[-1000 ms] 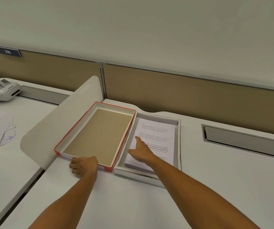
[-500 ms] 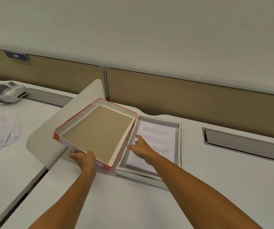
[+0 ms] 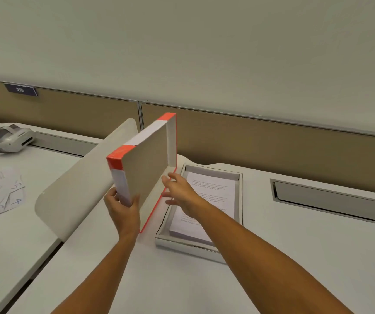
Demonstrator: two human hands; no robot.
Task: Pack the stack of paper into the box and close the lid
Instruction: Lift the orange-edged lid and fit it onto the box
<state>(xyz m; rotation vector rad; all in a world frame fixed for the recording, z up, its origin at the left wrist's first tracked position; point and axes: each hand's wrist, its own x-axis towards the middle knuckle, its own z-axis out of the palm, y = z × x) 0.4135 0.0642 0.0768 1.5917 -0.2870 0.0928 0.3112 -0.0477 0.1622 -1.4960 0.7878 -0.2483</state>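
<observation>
Lid (image 3: 147,171) is up off the table (image 3: 295,257) now — a moment ago it lay flat. Your left hand (image 3: 123,210) grips its near corner and holds it on edge. Your right hand (image 3: 179,193), fingers spread, touches its lower rim. Just right sits the box (image 3: 195,244) with the paper stack (image 3: 207,207) inside. Its print is too small to read — a far sign (image 3: 20,89) says 216.
</observation>
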